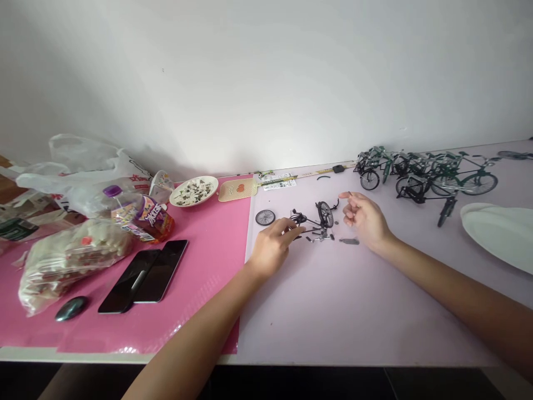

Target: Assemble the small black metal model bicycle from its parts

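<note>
A small black model bicycle point(318, 219), partly built, lies on the pale mat. My left hand point(272, 247) rests on its left end, fingers closed on the frame. My right hand point(366, 219) hovers just right of it, pinching a tiny dark part point(348, 194) between thumb and forefinger. A loose wheel point(265, 217) lies to the left of the model. A small grey tool point(348, 241) and tiny parts lie below the model.
Several finished model bicycles point(428, 175) stand at the back right, a white plate point(499, 233) at the right edge. On the pink mat point(200, 289) lie two phones point(145, 275), snack bags point(70, 255), a bowl point(194, 190) and a dark mouse point(71, 308).
</note>
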`<state>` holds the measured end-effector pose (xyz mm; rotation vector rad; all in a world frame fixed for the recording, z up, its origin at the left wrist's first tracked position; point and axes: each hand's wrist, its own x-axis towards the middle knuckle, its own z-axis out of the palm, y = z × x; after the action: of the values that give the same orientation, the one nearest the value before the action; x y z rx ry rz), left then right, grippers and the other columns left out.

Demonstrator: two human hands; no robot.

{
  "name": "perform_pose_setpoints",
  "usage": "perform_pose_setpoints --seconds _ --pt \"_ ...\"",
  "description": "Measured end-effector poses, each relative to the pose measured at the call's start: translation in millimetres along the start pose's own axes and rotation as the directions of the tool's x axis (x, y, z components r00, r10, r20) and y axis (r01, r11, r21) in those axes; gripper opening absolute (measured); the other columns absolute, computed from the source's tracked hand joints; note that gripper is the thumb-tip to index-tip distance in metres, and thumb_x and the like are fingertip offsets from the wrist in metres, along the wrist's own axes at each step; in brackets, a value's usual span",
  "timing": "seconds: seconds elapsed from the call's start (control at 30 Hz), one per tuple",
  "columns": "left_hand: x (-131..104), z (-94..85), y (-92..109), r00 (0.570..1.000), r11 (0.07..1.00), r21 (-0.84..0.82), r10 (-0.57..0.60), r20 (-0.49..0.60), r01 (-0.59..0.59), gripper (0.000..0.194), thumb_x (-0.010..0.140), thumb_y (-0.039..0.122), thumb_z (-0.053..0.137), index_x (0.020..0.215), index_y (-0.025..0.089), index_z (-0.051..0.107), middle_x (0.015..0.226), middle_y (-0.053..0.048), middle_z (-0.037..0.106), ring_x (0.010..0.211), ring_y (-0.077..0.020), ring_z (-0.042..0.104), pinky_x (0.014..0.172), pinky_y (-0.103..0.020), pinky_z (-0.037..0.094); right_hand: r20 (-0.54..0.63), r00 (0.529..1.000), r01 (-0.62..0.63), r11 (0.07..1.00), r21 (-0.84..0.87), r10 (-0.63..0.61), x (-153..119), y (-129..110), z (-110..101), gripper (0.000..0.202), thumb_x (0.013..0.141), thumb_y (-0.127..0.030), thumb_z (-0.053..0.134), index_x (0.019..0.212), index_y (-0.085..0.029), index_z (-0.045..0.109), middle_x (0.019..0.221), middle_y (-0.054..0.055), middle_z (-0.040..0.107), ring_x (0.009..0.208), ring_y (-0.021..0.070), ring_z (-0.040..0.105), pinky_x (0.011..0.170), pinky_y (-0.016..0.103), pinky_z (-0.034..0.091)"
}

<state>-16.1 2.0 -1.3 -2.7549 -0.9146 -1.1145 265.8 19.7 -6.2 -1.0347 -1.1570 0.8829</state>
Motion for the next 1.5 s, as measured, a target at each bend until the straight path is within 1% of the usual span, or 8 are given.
perform_pose_setpoints --seconds 0.17,0.33,0.5,0.8,0.97,1.13,1.3,1.5 --pt "6 -9.9 9 0.99 0.988 0.075 0.133 0.04 -0.135 0.037 0.107 0.013 0.039 0.119 0.024 0.071 0.106 -0.008 0.072 0.094 -0.0185 0.069 0.072 -0.026 0.053 0.024 0.995 0.105 0.966 -0.235 -0.102 -8 -22 4 0.033 0.088 -0.058 0.071 0.097 -0.026 0.068 0.077 0.0 0.053 0.062 0.0157 0.047 0.053 0.031 0.043" --pt "10 -13.7 23 0.977 0.977 0.067 0.198 0.074 -0.203 0.03 0.109 0.018 0.04 0.114 0.02 0.07 0.105 -0.009 0.072 0.087 -0.0175 0.067 0.069 -0.027 0.051 0.242 0.955 0.277 0.795 -0.54 -0.168 -20 -32 14 0.04 0.093 -0.06 0.065 0.077 -0.023 0.067 0.08 0.005 0.062 0.08 0.0225 0.059 0.073 0.037 0.049" --pt "10 -13.1 27 0.974 0.971 0.1 0.207 0.091 -0.215 0.033 0.11 0.02 0.037 0.119 0.018 0.069 0.105 -0.01 0.072 0.088 -0.0175 0.067 0.071 -0.027 0.054 0.399 0.912 0.318 0.779 -0.54 -0.096 -26 -44 16 0.035 0.096 -0.058 0.063 0.096 -0.026 0.077 0.096 0.007 0.071 0.096 0.0263 0.064 0.08 0.039 0.051" --pt "10 -12.9 24 0.981 0.974 0.119 0.191 0.043 -0.195 0.028 0.109 0.019 0.042 0.116 0.019 0.069 0.105 -0.009 0.074 0.092 -0.0191 0.068 0.071 -0.028 0.051 0.528 0.812 0.561 0.583 -0.587 -0.249 -31 -43 19 0.024 0.089 -0.044 0.076 0.074 -0.025 0.073 0.072 0.004 0.064 0.083 0.026 0.06 0.085 0.045 0.045" --pt "9 -10.5 22 0.98 0.976 0.093 0.195 0.036 -0.198 0.03 0.108 0.015 0.042 0.122 0.02 0.068 0.109 -0.009 0.072 0.094 -0.0191 0.068 0.07 -0.026 0.049 0.521 0.803 0.59 0.508 -0.627 -0.29 -32 -43 21 0.024 0.089 -0.04 0.076 0.069 -0.026 0.076 0.065 0.006 0.06 0.081 0.0265 0.051 0.071 0.039 0.043" --pt "10 -9.3 19 0.981 0.978 0.077 0.191 0.035 -0.193 0.031 0.108 0.015 0.042 0.122 0.021 0.068 0.107 -0.009 0.072 0.094 -0.0195 0.068 0.071 -0.026 0.049 0.508 0.781 0.621 0.358 -0.698 -0.364 -36 -41 25 0.025 0.085 -0.037 0.081 0.063 -0.027 0.075 0.066 0.007 0.058 0.087 0.0278 0.047 0.079 0.045 0.043" --pt "9 -6.1 15 0.987 0.987 0.027 0.158 0.039 -0.159 0.035 0.107 0.011 0.039 0.125 0.022 0.067 0.112 -0.01 0.071 0.098 -0.0202 0.069 0.07 -0.028 0.051 0.492 0.777 0.622 0.355 -0.698 -0.393 -39 -36 30 0.03 0.086 -0.031 0.078 0.058 -0.025 0.071 0.062 0.006 0.055 0.084 0.0259 0.045 0.074 0.04 0.041" --pt "4 0.4 21 0.994 0.955 -0.291 -0.073 -0.078 0.048 0.049 0.09 0.001 0.048 0.129 0.027 0.061 0.132 -0.012 0.055 0.098 -0.0169 0.065 0.07 -0.027 0.056 0.467 0.75 0.641 0.342 -0.687 -0.469 -34 -31 26 0.033 0.085 -0.022 0.077 0.054 -0.021 0.065 0.06 0.005 0.054 0.081 0.0228 0.043 0.071 0.035 0.038"
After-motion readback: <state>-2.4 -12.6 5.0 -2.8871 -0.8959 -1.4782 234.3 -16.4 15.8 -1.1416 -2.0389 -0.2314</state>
